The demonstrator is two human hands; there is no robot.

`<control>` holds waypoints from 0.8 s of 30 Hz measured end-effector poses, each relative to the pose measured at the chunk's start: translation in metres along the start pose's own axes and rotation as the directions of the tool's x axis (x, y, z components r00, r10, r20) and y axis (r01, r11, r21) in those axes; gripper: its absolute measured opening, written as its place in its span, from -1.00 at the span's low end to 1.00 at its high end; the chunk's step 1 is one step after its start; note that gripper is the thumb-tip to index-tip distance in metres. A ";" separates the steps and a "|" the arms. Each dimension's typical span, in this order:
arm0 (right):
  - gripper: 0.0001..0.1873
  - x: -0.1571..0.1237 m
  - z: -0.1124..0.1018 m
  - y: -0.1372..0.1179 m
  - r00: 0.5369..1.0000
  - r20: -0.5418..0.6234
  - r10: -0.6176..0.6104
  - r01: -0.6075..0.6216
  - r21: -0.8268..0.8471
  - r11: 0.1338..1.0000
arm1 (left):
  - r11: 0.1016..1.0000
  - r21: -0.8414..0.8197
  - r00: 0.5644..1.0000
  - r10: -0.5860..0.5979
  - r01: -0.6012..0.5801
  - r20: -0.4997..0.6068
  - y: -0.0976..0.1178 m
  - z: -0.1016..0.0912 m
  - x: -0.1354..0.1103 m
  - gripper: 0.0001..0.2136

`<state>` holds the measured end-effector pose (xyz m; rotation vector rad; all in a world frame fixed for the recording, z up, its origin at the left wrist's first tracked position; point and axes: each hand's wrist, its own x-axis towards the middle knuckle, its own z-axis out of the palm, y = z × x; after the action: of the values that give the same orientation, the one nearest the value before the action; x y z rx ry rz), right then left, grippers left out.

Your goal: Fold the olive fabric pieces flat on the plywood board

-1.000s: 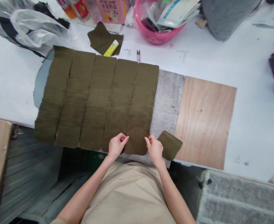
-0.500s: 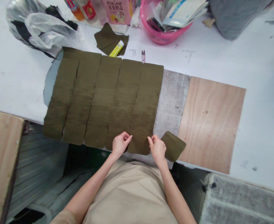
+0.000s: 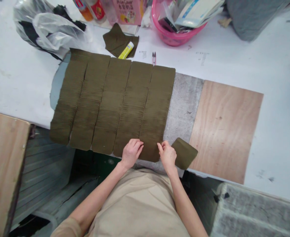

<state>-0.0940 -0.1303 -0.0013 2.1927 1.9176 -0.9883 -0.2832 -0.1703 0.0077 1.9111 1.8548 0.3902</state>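
Note:
Overlapping olive-green fabric pieces [image 3: 115, 95] lie in several side-by-side columns on the table, their edges stacked like shingles. At the near end of the rightmost column [image 3: 157, 108] are both of my hands. My left hand [image 3: 132, 153] is closed, fingertips pinched on the left part of the top olive-green fabric piece [image 3: 150, 152]. On that piece's right edge my right hand [image 3: 168, 155] has its thumb and fingers pinched together. One loose olive-green piece [image 3: 184, 153] lies just right of my right hand, partly over a wooden board [image 3: 227, 131].
A grey felt-like board [image 3: 183, 105] shows beside the columns. Behind them are a yellow tube [image 3: 126, 50] on an olive scrap [image 3: 114, 39], a pink basket [image 3: 171, 40], bottles [image 3: 96, 11] and a plastic bag [image 3: 52, 29]. A grey-covered surface [image 3: 255, 210] stands at the lower right.
My left hand has shifted slightly right along the fabric piece, its fingers lying flatter over it. My right hand stays at the right edge. The whole view has moved a little.

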 end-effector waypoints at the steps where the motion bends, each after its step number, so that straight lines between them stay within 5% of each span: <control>1: -0.69 0.000 0.000 -0.001 1.000 0.002 0.005 -0.005 -0.002 1.000 | 0.997 0.041 0.997 0.071 -0.072 0.009 0.001 0.003 -0.001 -0.81; 8: -0.70 -0.005 -0.018 0.000 0.999 0.032 0.004 -0.007 0.089 0.996 | 0.944 0.263 0.978 0.209 -0.200 -0.010 0.000 0.023 -0.004 -0.68; 12: -0.64 -0.006 -0.046 0.033 0.961 -0.273 -0.050 0.052 0.000 0.999 | 0.933 0.300 0.975 0.219 -0.201 -0.029 0.001 0.023 -0.003 -0.68; 15: -0.53 0.000 -0.060 0.067 0.916 -0.397 -0.053 -0.033 -0.207 0.978 | 0.932 0.303 0.976 0.219 -0.201 -0.026 0.002 0.022 -0.002 -0.68; 18: -0.51 0.008 -0.061 0.093 0.940 -0.342 0.019 -0.122 -0.282 0.952 | 0.936 0.295 0.978 0.206 -0.190 -0.024 0.003 0.023 -0.002 -0.68; 21: -0.45 0.014 -0.057 0.111 0.981 -0.158 0.114 -0.153 -0.259 0.954 | 0.946 0.284 0.986 0.169 -0.157 -0.017 0.005 0.021 -0.001 -0.68; 24: -0.32 0.014 -0.057 0.123 0.994 -0.110 -0.006 -0.008 -0.124 0.992 | 0.963 0.245 0.993 0.119 -0.114 -0.004 0.010 0.013 0.000 -0.69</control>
<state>0.0423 -0.1203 -0.0065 2.2213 1.9646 -0.7400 -0.2676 -0.1715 0.0015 2.1944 1.8813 0.2245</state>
